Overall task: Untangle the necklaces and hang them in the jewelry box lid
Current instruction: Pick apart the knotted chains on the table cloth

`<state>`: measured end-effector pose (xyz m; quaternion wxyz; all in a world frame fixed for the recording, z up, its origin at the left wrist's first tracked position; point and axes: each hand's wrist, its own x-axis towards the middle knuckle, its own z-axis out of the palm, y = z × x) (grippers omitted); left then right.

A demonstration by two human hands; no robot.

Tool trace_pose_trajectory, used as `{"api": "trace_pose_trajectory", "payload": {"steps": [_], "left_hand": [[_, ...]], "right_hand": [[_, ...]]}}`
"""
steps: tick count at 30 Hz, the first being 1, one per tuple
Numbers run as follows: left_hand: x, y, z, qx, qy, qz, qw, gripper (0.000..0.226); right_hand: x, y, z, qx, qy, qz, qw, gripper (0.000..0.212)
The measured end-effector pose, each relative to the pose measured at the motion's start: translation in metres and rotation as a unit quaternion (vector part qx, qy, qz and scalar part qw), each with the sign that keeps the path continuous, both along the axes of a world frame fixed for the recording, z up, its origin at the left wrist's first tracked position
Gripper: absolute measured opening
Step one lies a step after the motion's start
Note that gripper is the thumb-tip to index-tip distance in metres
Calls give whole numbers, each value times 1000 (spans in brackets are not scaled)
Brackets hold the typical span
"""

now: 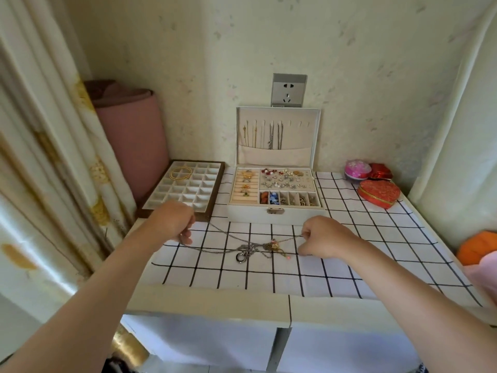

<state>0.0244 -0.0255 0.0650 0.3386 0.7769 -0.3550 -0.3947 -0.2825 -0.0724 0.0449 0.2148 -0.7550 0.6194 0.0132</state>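
A tangle of thin necklaces (258, 249) lies on the checked cloth, with a silver ring pendant at its front and a gold pendant to its right. My left hand (174, 222) pinches a silver chain that runs from the tangle out to the left. My right hand (322, 235) pinches a fine chain at the tangle's right side. Behind them stands the white jewelry box (277, 211), its lid (277, 135) upright against the wall. Several chains hang from the hooks in the lid's left half; the right hooks are bare.
A compartment tray (185, 189) with gold bangles sits left of the box. Red heart-shaped boxes (379, 193) and a pink round case (357, 169) stand at the back right. An orange object (476, 246) lies at the right edge. Curtains hang on the left.
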Motion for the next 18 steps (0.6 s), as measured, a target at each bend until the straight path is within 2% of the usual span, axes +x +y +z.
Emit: {"api": "trace_pose_trajectory", "payload": {"steps": [2, 4, 5, 7, 9, 11, 13, 15, 18], "left_hand": [[9, -4, -11, 12, -115, -27, 993, 16], [14, -3, -21, 27, -223, -73, 972, 19], [16, -2, -26, 52, -288, -95, 952, 20], [10, 1, -32, 108, -431, -143, 884, 17], [-4, 4, -32, 96, -517, -164, 834, 14], [-21, 4, -31, 8, -531, -170, 830, 23], [-36, 0, -31, -92, -468, -227, 849, 27], [-51, -4, -30, -121, -393, -310, 857, 24], [-68, -10, -38, -119, -368, -378, 841, 22]], "right_hand": [[4, -1, 0, 1, 8, 6, 1000, 11], [8, -1, 0, 2, 28, 13, 1000, 6], [10, -1, 0, 2, 38, 18, 999, 7], [14, -1, 1, 6, 52, 24, 998, 20], [17, -1, 2, 13, 53, 30, 998, 21], [20, -2, 2, 21, 31, 32, 999, 18], [22, -4, 1, 24, -10, 30, 999, 20], [23, -4, 1, 12, -33, 30, 999, 23], [23, -4, -3, -18, -41, 27, 999, 27]]}}
